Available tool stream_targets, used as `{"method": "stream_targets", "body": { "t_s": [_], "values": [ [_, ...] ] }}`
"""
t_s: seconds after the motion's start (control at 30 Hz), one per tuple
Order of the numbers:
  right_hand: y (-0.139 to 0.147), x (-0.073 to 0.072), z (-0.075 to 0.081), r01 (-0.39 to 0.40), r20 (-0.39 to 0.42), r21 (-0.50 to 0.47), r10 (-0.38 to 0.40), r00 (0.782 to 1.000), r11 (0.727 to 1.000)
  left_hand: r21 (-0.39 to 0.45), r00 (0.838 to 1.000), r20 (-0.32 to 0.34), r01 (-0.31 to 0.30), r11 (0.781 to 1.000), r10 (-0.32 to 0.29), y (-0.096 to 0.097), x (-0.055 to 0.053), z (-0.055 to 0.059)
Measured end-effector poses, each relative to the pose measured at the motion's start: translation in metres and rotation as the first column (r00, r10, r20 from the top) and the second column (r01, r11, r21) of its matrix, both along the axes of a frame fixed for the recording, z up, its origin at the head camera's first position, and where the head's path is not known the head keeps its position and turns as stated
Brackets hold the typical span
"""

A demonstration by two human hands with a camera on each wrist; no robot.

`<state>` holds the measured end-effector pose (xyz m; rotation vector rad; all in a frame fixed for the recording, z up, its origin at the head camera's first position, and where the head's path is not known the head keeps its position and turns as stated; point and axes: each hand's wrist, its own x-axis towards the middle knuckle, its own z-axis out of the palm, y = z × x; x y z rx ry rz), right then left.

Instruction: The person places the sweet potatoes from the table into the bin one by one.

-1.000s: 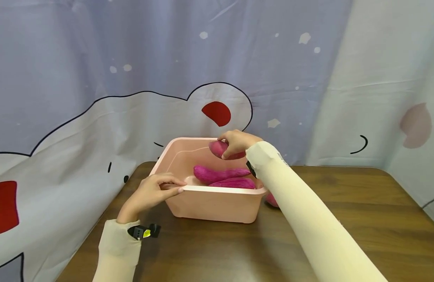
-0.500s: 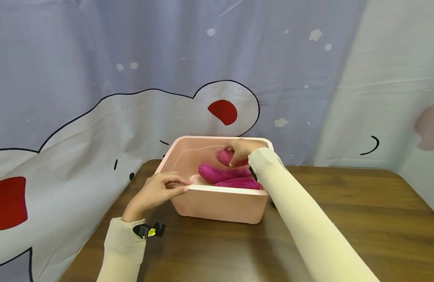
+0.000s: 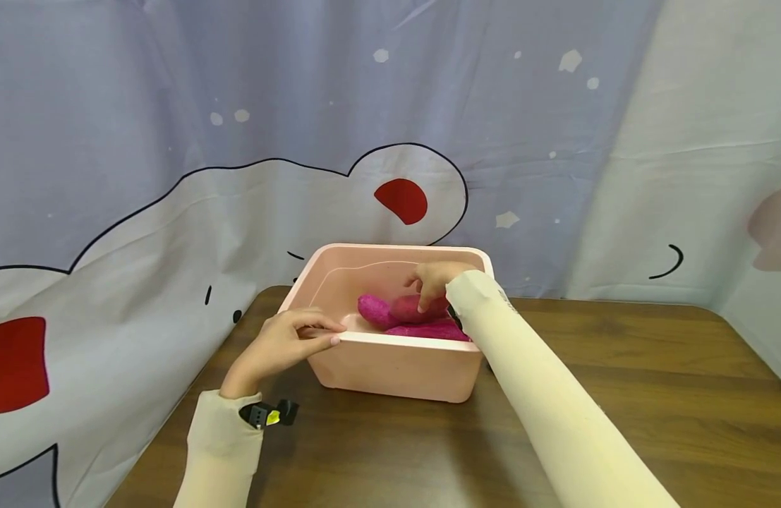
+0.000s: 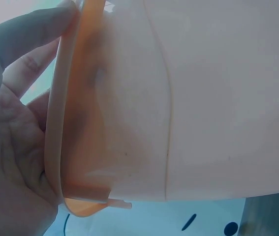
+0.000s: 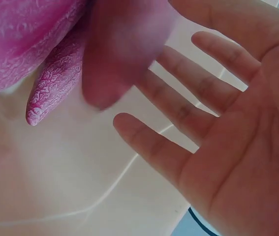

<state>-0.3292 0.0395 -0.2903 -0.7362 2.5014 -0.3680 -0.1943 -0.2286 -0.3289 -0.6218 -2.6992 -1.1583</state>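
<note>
A pink plastic basin (image 3: pixel 393 368) stands on the table. My left hand (image 3: pixel 287 343) pinches its rim (image 4: pixel 60 105) at the near left corner, thumb on one side and fingers on the other. Inside the basin, a reddish sweet potato (image 3: pixel 405 308) lies on top of a brighter magenta, wrinkled sweet potato (image 3: pixel 374 311). Another magenta one (image 3: pixel 428 331) lies along the near wall, partly hidden by the rim. My right hand (image 3: pixel 436 277) is inside the basin over the reddish sweet potato, its fingers spread. In the right wrist view the fingers (image 5: pixel 154 145) are extended beside it, not curled round it.
The brown wooden table (image 3: pixel 619 395) extends to the right and in front of the basin. A printed fabric curtain (image 3: pixel 269 226) hangs close behind the basin and along the left side. Something dark, mostly hidden, lies at the basin's right, behind my right forearm.
My right hand has lowered the reddish sweet potato into the basin and let go of it, the fingers now spread. The left hand keeps its hold on the rim. The view has shifted slightly.
</note>
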Motion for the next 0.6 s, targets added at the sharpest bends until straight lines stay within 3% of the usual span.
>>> {"method": "stream_targets", "body": {
  "t_s": [0.27, 0.37, 0.6],
  "values": [
    [0.005, 0.005, -0.002, 0.028, 0.036, -0.017, -0.027, 0.999, 0.999, -0.041, 1.000, -0.016, -0.024, 0.999, 0.023, 0.002, 0.000, -0.002],
    [0.007, 0.005, 0.000, 0.006, 0.006, 0.000, -0.006, 1.000, 1.000, -0.061, 0.999, -0.021, -0.035, 0.998, 0.034, 0.002, 0.000, -0.003],
    [0.010, 0.002, 0.009, -0.038, -0.085, 0.017, 0.040, 0.996, 0.999, -0.009, 1.000, -0.009, 0.007, 1.000, -0.008, 0.000, -0.001, -0.001]
  ]
}}
